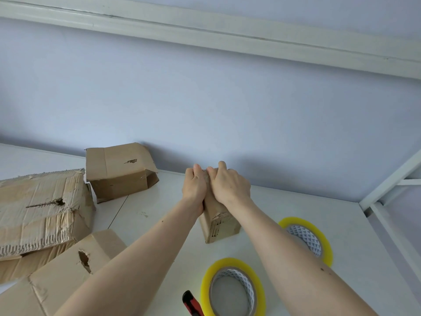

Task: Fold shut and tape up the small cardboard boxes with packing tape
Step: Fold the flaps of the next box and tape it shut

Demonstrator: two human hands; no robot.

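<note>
A small cardboard box [218, 222] stands upright on the white table [159, 215], its near corner worn and torn. Both hands sit on its top. My left hand [194, 185] grips the top's left side, fingers curled over the far edge. My right hand [229, 184] grips the top's right side the same way. The top face is hidden under the hands. Two yellow rolls of packing tape lie flat nearby: one roll [232, 288] in front of the box, the other roll [306, 240] to its right, partly behind my right forearm.
A red and black utility knife [192, 304] lies left of the near tape roll. Three more cardboard boxes sit at the left: a box with open flaps [118, 172] by the wall, a large battered box [41, 208], and a box with a hole [57, 281] nearest me. A white metal frame [387, 201] borders the table's right.
</note>
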